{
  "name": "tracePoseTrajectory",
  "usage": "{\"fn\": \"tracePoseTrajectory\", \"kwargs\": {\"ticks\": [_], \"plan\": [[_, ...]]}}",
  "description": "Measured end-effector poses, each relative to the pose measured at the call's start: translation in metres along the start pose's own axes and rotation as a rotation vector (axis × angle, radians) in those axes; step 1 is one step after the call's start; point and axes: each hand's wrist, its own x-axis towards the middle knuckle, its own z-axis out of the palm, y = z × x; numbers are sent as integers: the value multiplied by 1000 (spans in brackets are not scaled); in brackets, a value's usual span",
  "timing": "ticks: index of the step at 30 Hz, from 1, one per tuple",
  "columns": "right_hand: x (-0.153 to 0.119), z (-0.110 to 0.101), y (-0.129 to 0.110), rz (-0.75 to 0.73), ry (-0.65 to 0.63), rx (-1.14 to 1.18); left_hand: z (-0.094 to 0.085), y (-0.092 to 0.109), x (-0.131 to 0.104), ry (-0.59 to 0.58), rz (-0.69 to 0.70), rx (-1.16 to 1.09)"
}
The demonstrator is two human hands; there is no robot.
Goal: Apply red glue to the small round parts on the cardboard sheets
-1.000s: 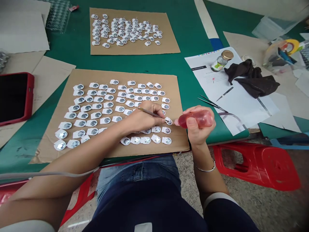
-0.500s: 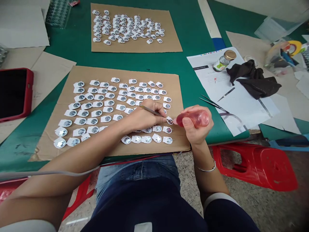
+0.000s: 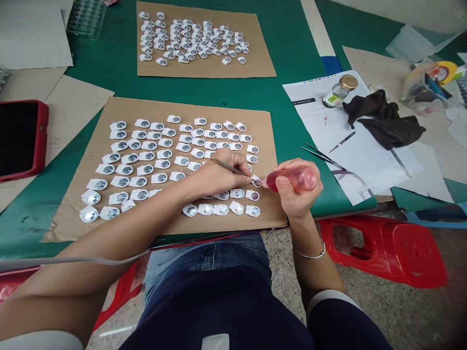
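- Slightly leftward goes the pink bottle (image 3: 295,179) compared with a second ago, its rounded end drawn in a little; my left hand (image 3: 225,170) has stayed beside the same small disc (image 3: 256,182).
- My hands are apart, with that disc between them, near the right edge of the nearer cardboard sheet (image 3: 270,215).
- My left hand grips a thin tool (image 3: 226,166) like a pen, its fingertips at the disc's white tag; I can't tell whether they pinch it.
- My right hand (image 3: 301,197) is wrapped around the bottle, nozzle pointing left at the disc; I can't tell whether it touches.
- Rows of similar tagged discs cover much of this sheet, and more lie on the farther cardboard sheet (image 3: 261,48) across the green tabletop (image 3: 175,90).
- Right of the bottle, tweezers (image 3: 323,156) lie partly on a printed paper (image 3: 310,114), with a gold-lidded jar (image 3: 333,95) and a black cloth (image 3: 394,127) beyond.
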Motion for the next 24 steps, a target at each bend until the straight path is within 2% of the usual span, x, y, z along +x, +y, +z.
{"fn": "tracePoseTrajectory", "kwargs": {"ticks": [24], "plan": [[-2, -5, 2, 41, 58, -4, 0, 0, 0, 16, 10, -4]]}}
